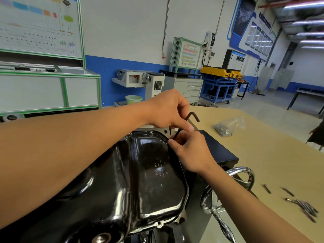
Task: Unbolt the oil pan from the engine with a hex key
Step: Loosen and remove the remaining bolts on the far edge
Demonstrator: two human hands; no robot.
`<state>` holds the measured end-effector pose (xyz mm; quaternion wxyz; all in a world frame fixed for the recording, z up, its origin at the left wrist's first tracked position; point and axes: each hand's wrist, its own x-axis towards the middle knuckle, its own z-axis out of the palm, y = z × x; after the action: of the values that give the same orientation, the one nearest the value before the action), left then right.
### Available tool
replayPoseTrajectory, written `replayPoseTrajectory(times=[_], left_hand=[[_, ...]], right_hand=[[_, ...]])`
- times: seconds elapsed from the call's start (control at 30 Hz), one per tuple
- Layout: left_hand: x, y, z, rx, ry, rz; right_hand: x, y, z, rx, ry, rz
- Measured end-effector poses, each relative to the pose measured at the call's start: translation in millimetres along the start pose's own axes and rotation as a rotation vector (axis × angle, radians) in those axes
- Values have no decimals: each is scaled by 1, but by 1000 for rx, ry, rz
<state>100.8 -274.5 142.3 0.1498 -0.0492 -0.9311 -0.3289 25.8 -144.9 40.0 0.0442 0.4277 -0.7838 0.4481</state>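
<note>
A glossy black oil pan (150,174) sits bolted on the engine in front of me, bottom side up. Bolts show along its far rim (151,132) and near rim (159,224). A black L-shaped hex key (188,118) stands tilted at the pan's far right corner, short arm up. My left hand (168,109) pinches the key's shaft from above. My right hand (189,149) grips the lower shaft at the rim and hides the key's tip and the bolt there.
A chrome handwheel (228,188) of the engine stand sticks out at the right. The tan table (263,155) carries a plastic bag of fasteners (226,128), loose bolts and hex keys (305,206) and a dark box (219,148). Workshop cabinets stand behind.
</note>
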Motion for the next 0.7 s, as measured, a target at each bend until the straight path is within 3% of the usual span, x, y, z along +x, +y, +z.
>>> replayPoseTrajectory(times=[0.23,0.43,0.57,0.7], left_hand=[[0,1,0,3,-18,-1],[-1,4,1,-3,-25,-9],[-1,4,1,-22,-34,-12],[-5,4,-4,-138,-143,-51]], right_hand=[[2,2,2,45,-1,-8],[-3,4,3,176,254,-82],[-6,6,3,287,205,-150],[-5,10,1,335,139,-140]])
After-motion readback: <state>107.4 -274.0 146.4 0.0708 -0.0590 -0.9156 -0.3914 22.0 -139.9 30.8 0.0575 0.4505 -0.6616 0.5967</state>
